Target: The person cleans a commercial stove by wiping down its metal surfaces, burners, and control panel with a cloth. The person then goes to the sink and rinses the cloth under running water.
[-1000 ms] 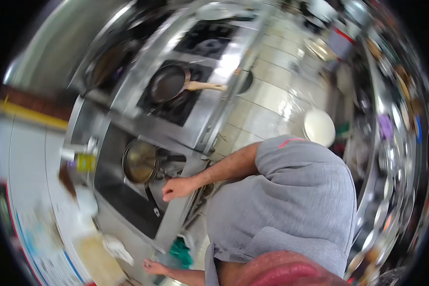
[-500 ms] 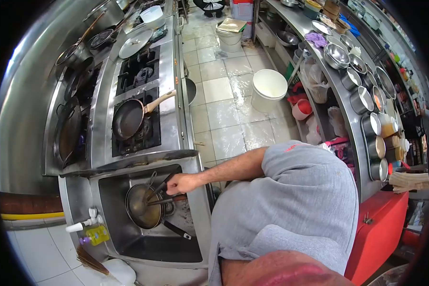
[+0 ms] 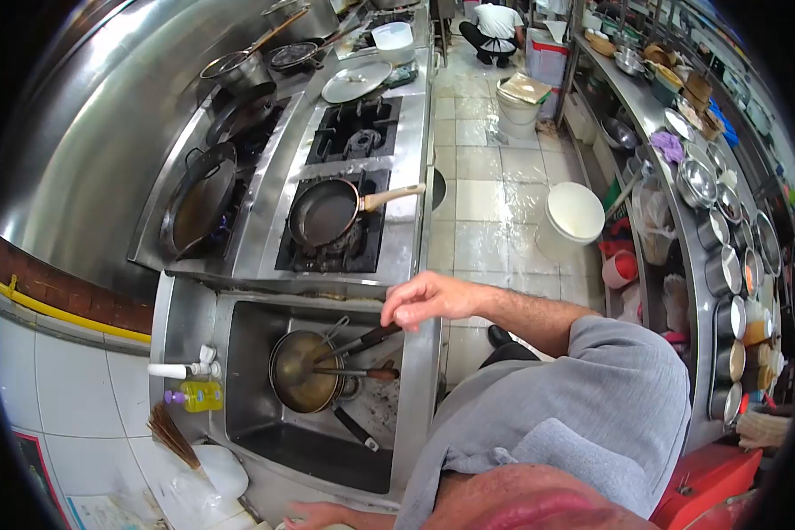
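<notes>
My right hand (image 3: 428, 300) is closed over the end of a black handle (image 3: 378, 337) at the sink's upper right edge. That handle runs down to a round pan (image 3: 305, 371) in the metal sink (image 3: 283, 442); its far end is hidden in cloudy yellowish liquid. A brown-handled utensil (image 3: 371, 374) lies across the same pan. Below it, another black handle (image 3: 355, 428) points to the lower right. My left hand (image 3: 314, 515), partly cut off at the bottom edge, is over the counter beside the sink, fingers apart and holding nothing visible.
A frying pan (image 3: 324, 214) rests on the stove. Left of the sink are a tap (image 3: 181, 369), a yellow bottle (image 3: 205, 396) and a brush (image 3: 173, 433). A white bucket (image 3: 575, 213) stands on the tiled floor. Metal bowls line the right shelf; a person (image 3: 493, 34) crouches far off.
My right hand has come over the sink from its right edge and closed on the black handle, which has swung rightward. The view has turned, and my left hand is now at the bottom edge.
</notes>
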Demonstrator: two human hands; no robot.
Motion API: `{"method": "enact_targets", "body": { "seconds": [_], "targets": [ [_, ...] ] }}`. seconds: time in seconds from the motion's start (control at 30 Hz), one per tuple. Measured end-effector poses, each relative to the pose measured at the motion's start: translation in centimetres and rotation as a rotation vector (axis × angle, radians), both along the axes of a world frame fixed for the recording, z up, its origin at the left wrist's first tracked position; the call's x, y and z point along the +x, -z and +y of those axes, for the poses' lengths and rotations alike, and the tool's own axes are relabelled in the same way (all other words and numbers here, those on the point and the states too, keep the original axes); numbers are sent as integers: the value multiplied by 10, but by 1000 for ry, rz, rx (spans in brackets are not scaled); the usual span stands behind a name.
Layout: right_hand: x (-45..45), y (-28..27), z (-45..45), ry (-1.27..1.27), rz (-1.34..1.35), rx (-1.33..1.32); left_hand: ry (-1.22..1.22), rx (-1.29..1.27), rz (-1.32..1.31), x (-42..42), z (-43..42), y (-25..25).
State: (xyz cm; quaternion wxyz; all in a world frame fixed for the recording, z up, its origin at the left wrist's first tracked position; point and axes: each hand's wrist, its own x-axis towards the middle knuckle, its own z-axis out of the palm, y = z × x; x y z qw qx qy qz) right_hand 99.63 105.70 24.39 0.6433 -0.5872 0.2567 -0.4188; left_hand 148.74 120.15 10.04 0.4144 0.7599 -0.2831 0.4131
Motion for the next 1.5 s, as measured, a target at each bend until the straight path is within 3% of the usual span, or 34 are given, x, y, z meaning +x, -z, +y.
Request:
{"method": "enact_targets", "body": {
  "seconds": [0.07,0.13,0.17,0.2,0.27,0.33,0.37,0.43,0.53,0.7,0.87,0.93,1.1,1.23,1.37,1.43,1.5],
  "targets": [
    [-35,0,-20,93,-65,-29,264,-50,-27,-62,-52,-41],
    [-82,10,-38,218,-60,-16,549,-152,228,-140,-94,-90],
    [-109,17,-47,346,-48,3,554,-155,219,-173,-110,-107],
    [-139,24,-54,350,-53,0,735,-198,218,-206,-124,-119],
    [-200,43,-65,588,18,-7,991,-265,189,-276,-151,-125],
    [-261,71,-76,632,37,67,1144,-350,188,-352,-183,-126],
    [-289,80,-77,679,63,147,1111,-303,186,-391,-201,-126],
    [-336,83,-78,713,56,200,1338,-302,386,-463,-239,-124],
    [-395,97,-94,707,6,330,1374,-47,613,-548,-297,-134],
    [-460,122,-158,742,-80,394,1489,219,646,-640,-414,-113],
    [-500,135,-256,713,1,413,1507,428,620,-706,-545,-86],
    [-516,140,-296,702,15,425,1563,443,669,-726,-613,-70],
    [-566,131,-409,697,93,437,1427,504,609,-778,-793,-19],
    [-588,122,-510,667,205,393,1319,652,827,-822,-892,15],
    [-598,130,-603,644,235,385,1158,620,883,-846,-965,59],
    [-601,143,-644,592,248,367,1201,580,1324,-862,-967,45],
    [-603,153,-683,545,363,295,1125,495,1380,-866,-982,47]
  ]
}}
